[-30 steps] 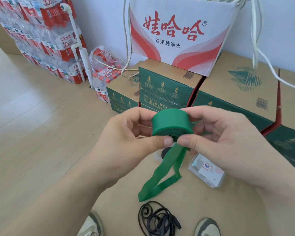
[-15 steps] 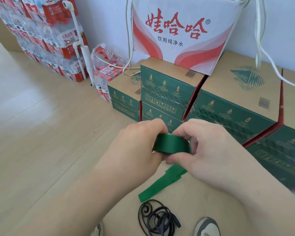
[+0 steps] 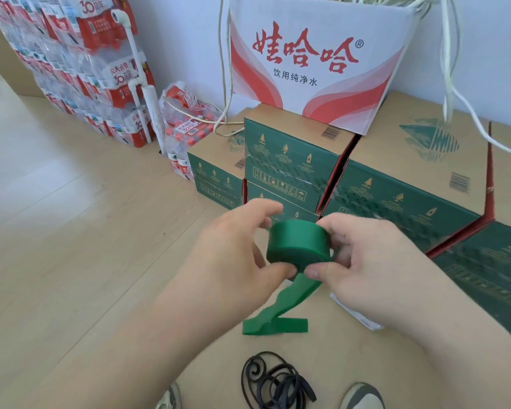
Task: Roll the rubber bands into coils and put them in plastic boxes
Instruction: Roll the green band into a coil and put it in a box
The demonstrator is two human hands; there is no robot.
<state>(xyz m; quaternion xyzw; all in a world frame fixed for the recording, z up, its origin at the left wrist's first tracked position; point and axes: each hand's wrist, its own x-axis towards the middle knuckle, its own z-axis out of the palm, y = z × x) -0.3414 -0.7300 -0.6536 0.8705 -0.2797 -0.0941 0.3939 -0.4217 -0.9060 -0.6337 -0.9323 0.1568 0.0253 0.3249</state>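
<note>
Green rubber band [image 3: 298,243], mostly wound into a thick coil, sits at centre frame, gripped between the left hand [image 3: 227,261] and the right hand [image 3: 366,261]; both thumbs pinch its lower edge, and its loose tail [image 3: 281,314] hangs down to the brown cardboard sheet [image 3: 351,364]. A black band tangle [image 3: 275,382] lies near the bottom edge between two shoes [image 3: 362,397], and a plastic box [image 3: 369,324] peeks out under the right wrist. Green cartons [image 3: 396,202] crowd the upper right, while bare wooden floor [image 3: 56,231] opens to the left.
</note>
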